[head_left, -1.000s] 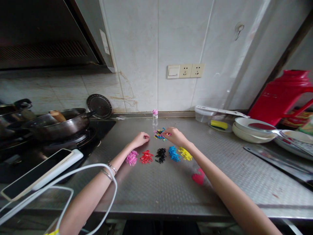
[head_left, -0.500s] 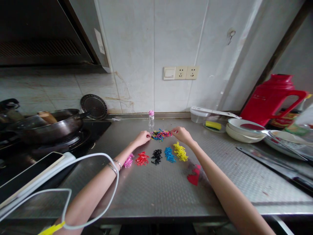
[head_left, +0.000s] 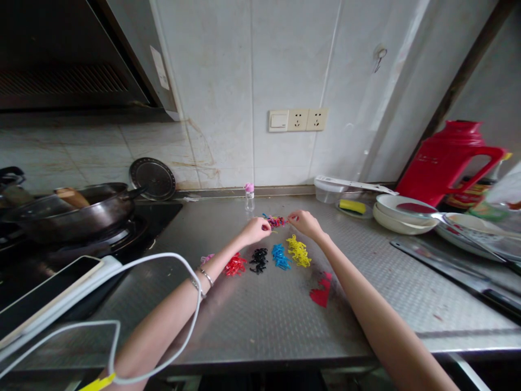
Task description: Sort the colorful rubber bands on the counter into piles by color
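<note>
A mixed pile of colourful small rubber bands (head_left: 275,221) lies on the steel counter. My left hand (head_left: 255,232) reaches over its left part, fingertips pinched together; what they hold is too small to make out, and a yellow strand shows beside them. At the pile's right end my right hand (head_left: 306,224) pinches a thin reddish rubber band (head_left: 289,219). Nearer to me lie single-colour heaps: red bands (head_left: 235,265), black bands (head_left: 258,260), blue bands (head_left: 280,257) and yellow bands (head_left: 299,251). The pink bands (head_left: 207,259) are mostly hidden behind my left forearm.
Behind the pile stands a small clear bottle with a pink cap (head_left: 249,196). A clear bag with a red print (head_left: 321,293) lies by my right forearm. Bowls (head_left: 402,222), a knife (head_left: 448,271) and a red thermos (head_left: 443,163) are right; a pan (head_left: 97,209) and white cable (head_left: 191,320) left.
My left hand has shifted right over the mixed pile, and its forearm now covers most of the pink heap. My right hand stays pinched at the pile's right end. The view has shifted slightly.
</note>
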Tool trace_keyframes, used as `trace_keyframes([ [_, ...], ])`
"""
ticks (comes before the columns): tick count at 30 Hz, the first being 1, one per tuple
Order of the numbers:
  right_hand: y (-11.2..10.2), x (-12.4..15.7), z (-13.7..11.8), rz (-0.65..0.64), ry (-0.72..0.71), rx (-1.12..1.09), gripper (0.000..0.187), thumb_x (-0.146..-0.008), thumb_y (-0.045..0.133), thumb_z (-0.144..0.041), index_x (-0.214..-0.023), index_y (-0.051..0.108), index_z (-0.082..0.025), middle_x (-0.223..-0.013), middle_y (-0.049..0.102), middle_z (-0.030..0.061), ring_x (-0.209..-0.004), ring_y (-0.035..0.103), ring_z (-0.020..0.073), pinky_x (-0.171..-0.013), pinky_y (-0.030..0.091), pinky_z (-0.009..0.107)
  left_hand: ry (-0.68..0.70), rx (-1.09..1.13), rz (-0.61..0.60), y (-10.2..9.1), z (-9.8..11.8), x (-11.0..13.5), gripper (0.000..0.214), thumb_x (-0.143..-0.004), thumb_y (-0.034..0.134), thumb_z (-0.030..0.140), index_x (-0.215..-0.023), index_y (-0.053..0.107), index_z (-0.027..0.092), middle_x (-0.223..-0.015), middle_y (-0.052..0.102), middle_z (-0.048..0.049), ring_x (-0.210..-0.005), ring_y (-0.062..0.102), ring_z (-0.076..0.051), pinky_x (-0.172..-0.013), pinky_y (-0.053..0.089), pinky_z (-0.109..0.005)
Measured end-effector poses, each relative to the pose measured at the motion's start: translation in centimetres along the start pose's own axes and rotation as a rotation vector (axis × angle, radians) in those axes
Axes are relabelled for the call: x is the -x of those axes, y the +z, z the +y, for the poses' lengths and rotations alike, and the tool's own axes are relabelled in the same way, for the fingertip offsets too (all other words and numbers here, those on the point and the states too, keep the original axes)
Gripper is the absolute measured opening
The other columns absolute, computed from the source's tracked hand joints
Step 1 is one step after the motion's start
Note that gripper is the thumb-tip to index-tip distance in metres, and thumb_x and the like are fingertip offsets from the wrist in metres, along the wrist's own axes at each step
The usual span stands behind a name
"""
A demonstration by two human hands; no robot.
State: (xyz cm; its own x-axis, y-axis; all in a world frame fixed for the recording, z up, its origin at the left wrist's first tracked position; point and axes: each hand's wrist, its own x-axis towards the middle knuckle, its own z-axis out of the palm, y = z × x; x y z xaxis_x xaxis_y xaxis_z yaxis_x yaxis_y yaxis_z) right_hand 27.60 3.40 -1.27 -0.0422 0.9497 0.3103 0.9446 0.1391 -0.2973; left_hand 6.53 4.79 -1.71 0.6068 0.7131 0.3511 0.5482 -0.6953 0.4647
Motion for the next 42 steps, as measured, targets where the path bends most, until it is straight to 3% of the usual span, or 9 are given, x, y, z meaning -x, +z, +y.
trace_keyframes([
  [6, 0.5, 0.1, 0.5, -0.036, 0.032, 0.019, 0.029, -0.077, 0.045, -0.033, -0.092, 0.067, -0.023, -0.091, 0.067, 0.0049, -0.085, 0.060, 0.0165, -0.068, 0.041, 0.021, 0.081, -0.033, -0.076, 3.3, 4.1, -0.9, 0.016, -0.068, 0.055, 0.019, -0.074, 0.068, 0.013, -0.074, 0.067, -0.0065, -0.068, 0.058, -0.014, -0.065, 0.041, -0.022],
  [12, 0.9, 0.1, 0.7, -0.062, 0.059, 0.044, 0.030, -0.078, 0.044, -0.034, -0.095, 0.067, -0.024, -0.092, 0.067, 0.0051, -0.085, 0.060, 0.0170, -0.068, 0.041, 0.021, 0.105, -0.058, -0.103, 4.0, 4.7, -0.8, 0.019, -0.069, 0.055, 0.022, -0.079, 0.069, 0.014, -0.075, 0.067, -0.0061, -0.067, 0.058, -0.014, -0.065, 0.041, -0.022],
  [17, 1.2, 0.1, 0.7, -0.086, 0.056, 0.050, 0.029, -0.078, 0.045, -0.034, -0.094, 0.067, -0.025, -0.094, 0.067, 0.0042, -0.087, 0.059, 0.0168, -0.067, 0.041, 0.020, 0.046, 0.088, -0.059, 1.6, 2.3, -0.4, 0.017, -0.069, 0.055, 0.022, -0.075, 0.069, 0.013, -0.073, 0.067, -0.0047, -0.067, 0.058, -0.013, -0.065, 0.041, -0.021],
  [27, 2.3, 0.3, -0.3, -0.055, -0.021, 0.146, 0.032, -0.078, 0.046, -0.047, -0.088, 0.066, -0.025, -0.093, 0.062, 0.0051, -0.086, 0.055, 0.0173, -0.063, 0.041, 0.022, -0.247, 0.163, 0.101, -5.4, -6.0, 2.8, 0.019, -0.068, 0.057, 0.025, -0.073, 0.068, 0.009, -0.074, 0.068, -0.0082, -0.069, 0.059, -0.016, -0.066, 0.043, -0.025],
  [33, 2.7, 0.4, -0.4, -0.040, -0.019, 0.183, 0.028, -0.082, 0.042, -0.039, -0.090, 0.065, -0.025, -0.093, 0.060, 0.0056, -0.091, 0.052, 0.0176, -0.063, 0.040, 0.022, -0.308, 0.163, 0.134, -6.2, -8.5, 4.1, 0.020, -0.067, 0.058, 0.025, -0.074, 0.068, 0.010, -0.075, 0.068, -0.0076, -0.072, 0.060, -0.016, -0.069, 0.044, -0.025],
  [42, 2.3, 0.5, -0.5, -0.058, -0.010, 0.170, 0.026, -0.082, 0.043, -0.034, -0.092, 0.065, -0.023, -0.096, 0.059, 0.0062, -0.094, 0.052, 0.0171, -0.067, 0.041, 0.021, -0.370, 0.179, 0.170, -6.8, -9.4, 4.9, 0.018, -0.065, 0.058, 0.025, -0.072, 0.068, 0.011, -0.076, 0.068, -0.0072, -0.074, 0.060, -0.017, -0.070, 0.044, -0.026],
])
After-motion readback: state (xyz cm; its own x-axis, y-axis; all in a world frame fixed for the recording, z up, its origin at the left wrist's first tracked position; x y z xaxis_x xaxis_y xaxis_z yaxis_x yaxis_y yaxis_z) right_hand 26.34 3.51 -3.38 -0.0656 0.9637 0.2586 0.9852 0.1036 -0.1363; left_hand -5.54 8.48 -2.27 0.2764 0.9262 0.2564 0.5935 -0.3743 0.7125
